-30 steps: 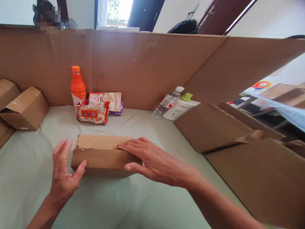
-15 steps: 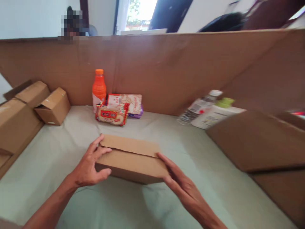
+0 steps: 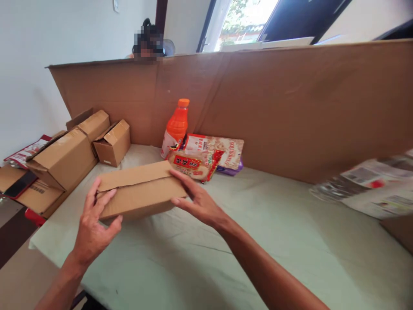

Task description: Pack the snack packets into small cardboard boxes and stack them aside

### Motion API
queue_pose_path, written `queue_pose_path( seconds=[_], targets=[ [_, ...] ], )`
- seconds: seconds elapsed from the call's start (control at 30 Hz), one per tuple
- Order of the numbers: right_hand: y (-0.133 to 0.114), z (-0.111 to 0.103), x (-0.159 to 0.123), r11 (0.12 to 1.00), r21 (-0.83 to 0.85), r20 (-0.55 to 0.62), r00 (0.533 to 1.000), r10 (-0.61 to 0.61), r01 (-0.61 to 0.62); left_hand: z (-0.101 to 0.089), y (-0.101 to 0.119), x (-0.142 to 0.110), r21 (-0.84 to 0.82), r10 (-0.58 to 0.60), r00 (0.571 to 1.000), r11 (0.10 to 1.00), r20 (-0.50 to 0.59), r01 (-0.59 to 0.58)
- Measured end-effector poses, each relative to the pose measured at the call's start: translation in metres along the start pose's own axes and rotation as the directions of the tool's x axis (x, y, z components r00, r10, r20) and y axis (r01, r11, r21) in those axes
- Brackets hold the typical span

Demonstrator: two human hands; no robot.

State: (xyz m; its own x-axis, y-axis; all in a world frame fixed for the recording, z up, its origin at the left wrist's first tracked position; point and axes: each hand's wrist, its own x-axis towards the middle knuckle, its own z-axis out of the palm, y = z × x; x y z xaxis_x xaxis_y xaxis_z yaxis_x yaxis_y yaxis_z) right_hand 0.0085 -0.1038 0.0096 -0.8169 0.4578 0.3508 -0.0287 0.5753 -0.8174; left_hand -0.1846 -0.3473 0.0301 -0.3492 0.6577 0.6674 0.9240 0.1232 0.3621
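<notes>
Cardboard box (image 3: 138, 189) held between fingers of left hand (image 3: 92, 230) and right hand (image 3: 206, 206); now nearer small carton (image 3: 112, 144).

The held box (image 3: 142, 185) is plain brown, the bottle (image 3: 177, 127) vivid orange with a matching cap (image 3: 183, 102), the snack bag (image 3: 195, 165) red and cream, the cloth (image 3: 258, 224) pale green.

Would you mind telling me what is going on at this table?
The person's left hand and right hand hold a long brown cardboard box at its two ends, its top flaps folded in. Just behind it stand an orange plastic bottle and red-and-clear snack packaging. More brown boxes sit at the left.
</notes>
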Motion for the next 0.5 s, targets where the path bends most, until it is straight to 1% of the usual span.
queue_pose_path(
  seconds=[0.07,0.1,0.13,0.2,0.27,0.37,0.43,0.5],
  targets=[
    [0.012,0.034,0.042,0.996,0.085,0.102,0.994,-0.049,0.041,-0.007,-0.021,-0.014,0.11,-0.08,0.994,0.99,-0.073,0.088],
    [0.018,0.055,0.063,0.994,0.105,0.124,0.991,-0.051,0.038,-0.009,-0.032,-0.021,0.159,-0.112,0.987,0.979,-0.112,0.129],
    [0.024,0.077,0.083,0.995,0.103,0.126,0.992,-0.03,0.017,-0.01,-0.044,-0.026,0.202,-0.137,0.979,0.965,-0.149,0.166],
    [0.033,0.12,0.117,0.997,0.049,0.09,0.995,0.049,-0.054,-0.007,-0.066,-0.03,0.266,-0.188,0.959,0.933,-0.21,0.241],
    [0.04,0.158,0.138,0.996,-0.019,0.07,0.994,0.089,-0.088,-0.001,-0.084,-0.027,0.297,-0.251,0.933,0.899,-0.257,0.323],
    [0.044,0.199,0.148,0.996,-0.09,0.133,0.99,0.042,-0.03,0.013,-0.104,-0.011,0.308,-0.317,0.892,0.856,-0.322,0.415],
    [0.044,0.218,0.143,0.991,-0.134,0.2,0.98,0.001,0.027,0.02,-0.115,0.002,0.306,-0.339,0.87,0.838,-0.358,0.452],
    [0.041,0.232,0.132,0.98,-0.177,0.269,0.962,-0.041,0.091,0.021,-0.123,0.012,0.3,-0.357,0.854,0.825,-0.379,0.479]
  ],
)
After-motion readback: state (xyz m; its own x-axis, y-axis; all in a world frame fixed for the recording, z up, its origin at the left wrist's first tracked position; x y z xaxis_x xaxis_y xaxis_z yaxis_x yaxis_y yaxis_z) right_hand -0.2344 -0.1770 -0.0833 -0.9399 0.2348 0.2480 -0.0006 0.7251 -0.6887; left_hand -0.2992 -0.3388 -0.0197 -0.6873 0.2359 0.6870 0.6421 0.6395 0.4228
